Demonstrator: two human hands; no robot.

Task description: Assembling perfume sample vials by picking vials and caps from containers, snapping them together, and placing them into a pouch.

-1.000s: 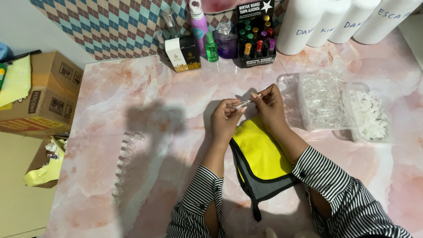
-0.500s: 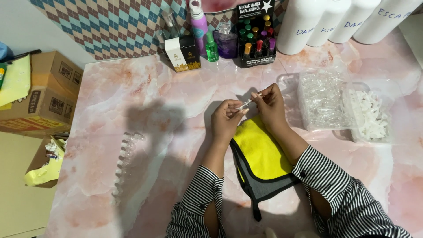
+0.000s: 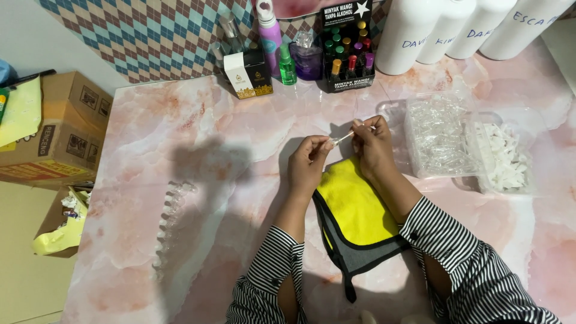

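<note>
Head view: left hand (image 3: 309, 163) and right hand (image 3: 373, 144) pinch a small clear vial (image 3: 342, 138) above yellow cloth (image 3: 354, 204); clear tub (image 3: 438, 141) holds glassy vials, neighbouring tub (image 3: 510, 159) white caps.

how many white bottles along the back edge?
4, in a row at the table's back right: white bottles, side by side. Their tops are cut off; more may lie out of frame.

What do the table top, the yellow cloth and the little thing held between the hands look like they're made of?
Table top: pink-and-white marble pattern, smooth; the look could be stone or a printed sheet.
Yellow cloth: soft fabric with a matte, fuzzy face and grey edging, likely microfibre.
Small tube between the left hand and right hand: clear, so probably glass or plastic; too small to tell which.
</note>
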